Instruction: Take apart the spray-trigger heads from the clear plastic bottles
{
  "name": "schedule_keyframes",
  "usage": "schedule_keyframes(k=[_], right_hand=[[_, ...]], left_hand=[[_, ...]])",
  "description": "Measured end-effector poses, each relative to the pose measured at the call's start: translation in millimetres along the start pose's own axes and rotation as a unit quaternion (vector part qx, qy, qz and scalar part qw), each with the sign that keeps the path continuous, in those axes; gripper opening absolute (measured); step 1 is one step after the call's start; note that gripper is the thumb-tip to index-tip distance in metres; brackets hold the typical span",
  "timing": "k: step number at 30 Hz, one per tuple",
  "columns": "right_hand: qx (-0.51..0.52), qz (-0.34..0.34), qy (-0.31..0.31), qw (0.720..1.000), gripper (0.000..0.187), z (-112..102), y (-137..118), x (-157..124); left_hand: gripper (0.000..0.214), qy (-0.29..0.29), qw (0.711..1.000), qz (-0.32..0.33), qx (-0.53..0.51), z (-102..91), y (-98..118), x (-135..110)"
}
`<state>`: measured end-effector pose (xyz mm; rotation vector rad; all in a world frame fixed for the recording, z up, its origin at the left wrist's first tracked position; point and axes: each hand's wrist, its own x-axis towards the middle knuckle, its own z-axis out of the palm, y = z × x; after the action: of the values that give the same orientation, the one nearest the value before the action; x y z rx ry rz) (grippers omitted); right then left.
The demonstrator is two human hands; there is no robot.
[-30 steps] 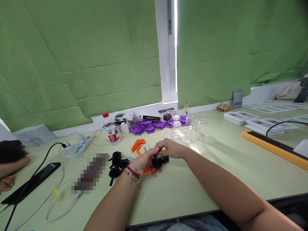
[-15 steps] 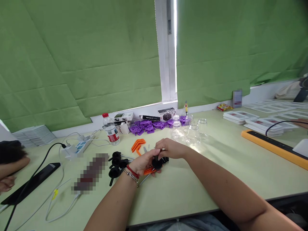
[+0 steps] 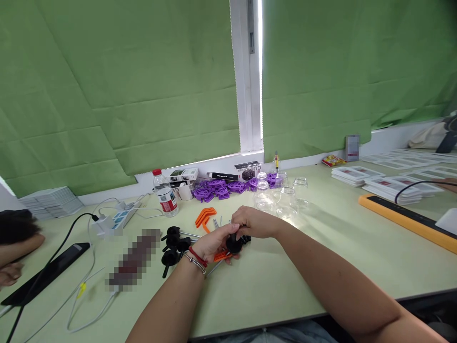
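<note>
My left hand [image 3: 214,244], with a red cord and a metal bangle at its wrist, is closed round a black round plastic part [image 3: 234,246]. An orange strip [image 3: 222,256] and a thin metal rod [image 3: 214,268] show under the left fingers. Bent over from the right, my right hand [image 3: 253,222] has its fingers pinched at the top of the same black part; the fingertips are partly hidden. Beside the left wrist lie several black cup-shaped parts [image 3: 170,257] with metal rods. Just beyond the hands are bent orange pieces [image 3: 205,217].
Purple plastic parts [image 3: 217,187], a water bottle [image 3: 167,199] and clear glass jars [image 3: 286,202] stand at the back. A power strip [image 3: 123,216] and cables lie left, near another person's arm [image 3: 22,247]. An orange-black bar [image 3: 403,221] and card stacks [image 3: 387,188] occupy the right.
The right fingers have shifted slightly at the top of the black part. The left hand keeps its hold, and the things on the table have not moved.
</note>
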<state>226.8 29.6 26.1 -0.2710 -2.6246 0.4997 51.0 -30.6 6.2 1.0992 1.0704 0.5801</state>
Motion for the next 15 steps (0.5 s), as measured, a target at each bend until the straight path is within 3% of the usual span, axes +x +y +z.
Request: schedule_keyframes(k=[15], right_hand=[[-0.029,0.014,-0.015,0.999,0.014,-2.8,-3.5,-0.1]], left_hand=[[0.055,0.002,1.000,-0.005,0.005,1.6,3.1,-1.2]])
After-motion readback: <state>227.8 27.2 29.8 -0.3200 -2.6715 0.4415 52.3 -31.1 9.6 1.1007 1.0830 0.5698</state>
